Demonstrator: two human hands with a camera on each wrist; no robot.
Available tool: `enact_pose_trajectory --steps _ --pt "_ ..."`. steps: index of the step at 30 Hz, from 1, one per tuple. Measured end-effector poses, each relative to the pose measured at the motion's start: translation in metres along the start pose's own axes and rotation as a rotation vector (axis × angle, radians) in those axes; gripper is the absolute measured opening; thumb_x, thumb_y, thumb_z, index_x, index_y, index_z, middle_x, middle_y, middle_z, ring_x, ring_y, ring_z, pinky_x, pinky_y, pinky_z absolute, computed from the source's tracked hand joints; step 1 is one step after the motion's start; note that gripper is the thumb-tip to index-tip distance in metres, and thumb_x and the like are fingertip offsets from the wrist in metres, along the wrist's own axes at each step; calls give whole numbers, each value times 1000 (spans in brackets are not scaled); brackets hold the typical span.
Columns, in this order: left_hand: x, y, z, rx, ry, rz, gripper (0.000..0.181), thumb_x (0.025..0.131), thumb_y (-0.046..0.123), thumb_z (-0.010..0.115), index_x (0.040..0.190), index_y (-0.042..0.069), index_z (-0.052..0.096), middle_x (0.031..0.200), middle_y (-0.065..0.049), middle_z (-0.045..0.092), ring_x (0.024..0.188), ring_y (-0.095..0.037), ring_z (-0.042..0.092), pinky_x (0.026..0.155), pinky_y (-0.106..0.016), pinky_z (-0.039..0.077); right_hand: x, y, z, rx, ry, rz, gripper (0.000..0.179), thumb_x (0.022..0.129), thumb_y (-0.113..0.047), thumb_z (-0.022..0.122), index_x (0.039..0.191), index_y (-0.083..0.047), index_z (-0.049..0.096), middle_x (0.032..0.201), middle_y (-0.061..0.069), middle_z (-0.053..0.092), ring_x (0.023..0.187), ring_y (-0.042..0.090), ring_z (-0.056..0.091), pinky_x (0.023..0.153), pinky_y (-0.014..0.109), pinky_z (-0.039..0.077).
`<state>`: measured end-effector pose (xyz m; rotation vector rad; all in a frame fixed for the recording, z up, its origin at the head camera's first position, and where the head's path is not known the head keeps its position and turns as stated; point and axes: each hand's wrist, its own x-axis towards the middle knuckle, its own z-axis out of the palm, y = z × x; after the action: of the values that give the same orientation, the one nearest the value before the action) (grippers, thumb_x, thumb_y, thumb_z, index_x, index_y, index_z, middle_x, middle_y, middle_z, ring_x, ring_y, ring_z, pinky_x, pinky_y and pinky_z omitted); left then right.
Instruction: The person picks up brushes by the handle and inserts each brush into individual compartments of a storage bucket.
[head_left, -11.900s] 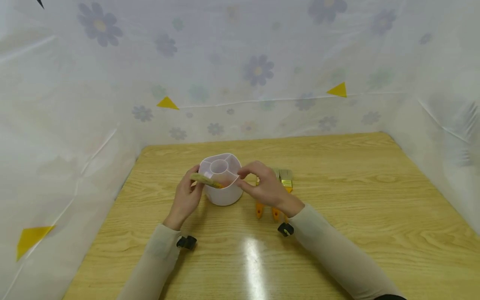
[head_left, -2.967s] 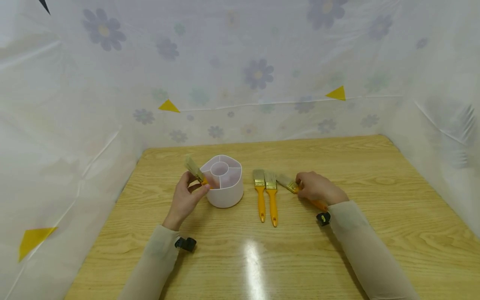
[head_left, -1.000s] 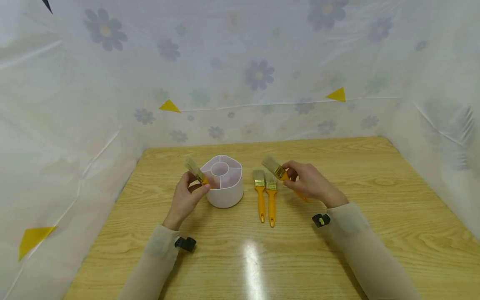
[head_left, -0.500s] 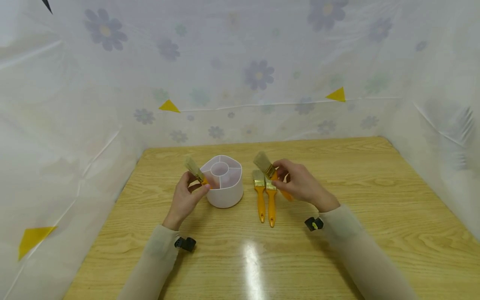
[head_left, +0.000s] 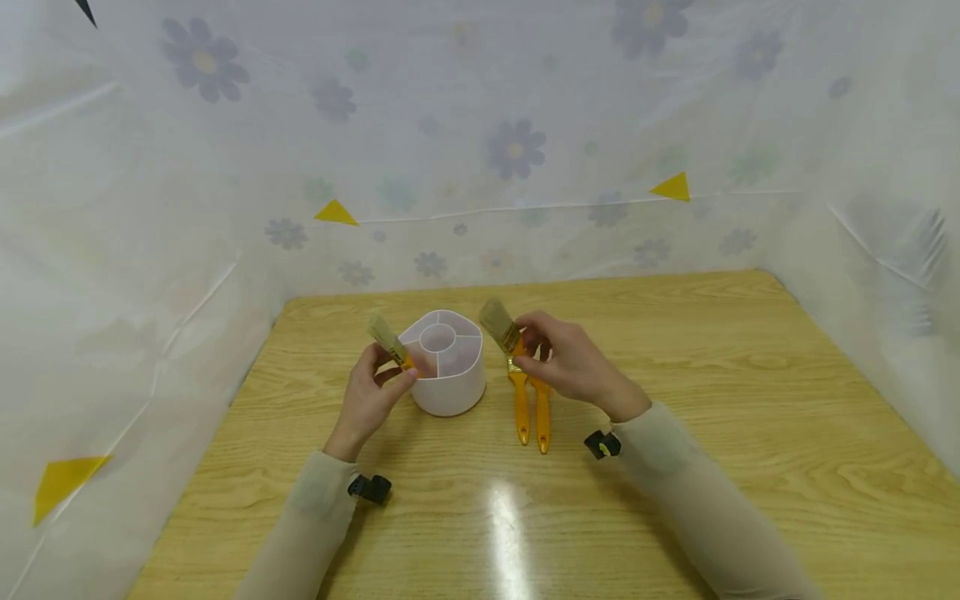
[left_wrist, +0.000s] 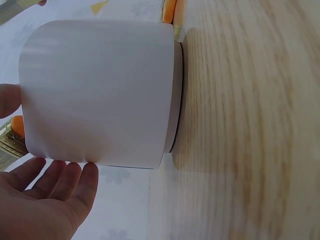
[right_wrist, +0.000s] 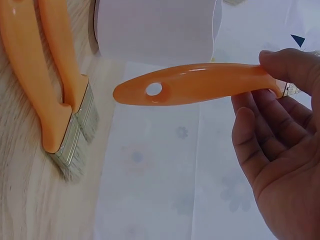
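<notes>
A white round desk organizer (head_left: 448,395) stands on the table, divided into compartments around a central ring. My left hand (head_left: 367,404) holds its left side, thumb at the front rim and fingertips along the wall (left_wrist: 100,95). One paintbrush (head_left: 388,337) leans in the front-left compartment, handle down, bristles out over the rim beside that hand. My right hand (head_left: 570,358) pinches a second paintbrush (head_left: 498,325) near its ferrule, raised just right of the organizer with bristles up; its orange handle (right_wrist: 195,84) shows fully in the right wrist view.
Two more paintbrushes lie side by side on the wooden table (head_left: 675,467), a left one (head_left: 521,408) and a right one (head_left: 543,417), under the right hand's brush. White flowered sheeting (head_left: 517,242) encloses the table at the back and sides.
My right hand picked up the rightmost brush from the table and has carried it left toward the organizer. Earlier, the first brush was lowered into the organizer. The left hand stays at its side.
</notes>
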<state>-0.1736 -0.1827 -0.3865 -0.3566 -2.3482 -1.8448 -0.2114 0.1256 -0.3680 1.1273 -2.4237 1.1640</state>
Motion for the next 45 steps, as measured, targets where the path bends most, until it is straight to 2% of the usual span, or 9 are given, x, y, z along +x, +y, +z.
enact_pose_trajectory --steps 10,16,25,33,39,45 --pt "0 -2 0 6 5 -20 51 86 2 68 129 -9 43 123 -23 49 116 -32 48 103 -48 40 12 -8 8 58 45 -73 38 83 -4 72 118 -4 55 85 -1 62 73 10 56 61 28 50" --pt "1 -2 0 -5 8 -12 51 86 1 68 129 -10 43 123 -24 49 116 -32 48 102 -50 40 21 -14 10 55 64 -108 41 84 -5 72 120 -4 54 84 -1 62 73 10 55 62 29 50" --pt "1 0 1 -4 23 -9 50 85 2 69 127 -11 44 121 -23 50 115 -32 48 101 -50 41 36 -23 15 78 104 -136 43 84 -9 74 122 -5 53 86 -1 63 73 9 55 62 27 50" --pt "1 -1 1 -15 22 6 49 85 1 69 126 -11 45 120 -24 50 114 -29 49 101 -49 41 46 -29 20 106 164 -202 45 84 -8 73 125 -5 52 89 2 64 75 11 57 62 25 49" --pt "1 -4 0 -13 11 18 49 86 0 67 128 -12 45 122 -25 51 114 -27 49 101 -49 42 52 -33 24 136 169 -182 46 85 -8 72 126 -5 52 93 4 65 76 12 58 63 26 50" --pt "1 -5 0 -13 18 15 48 86 -1 67 128 -11 46 122 -24 52 114 -26 49 100 -48 42 59 -36 31 152 203 -185 45 82 0 73 122 2 51 91 11 66 74 19 58 59 34 51"
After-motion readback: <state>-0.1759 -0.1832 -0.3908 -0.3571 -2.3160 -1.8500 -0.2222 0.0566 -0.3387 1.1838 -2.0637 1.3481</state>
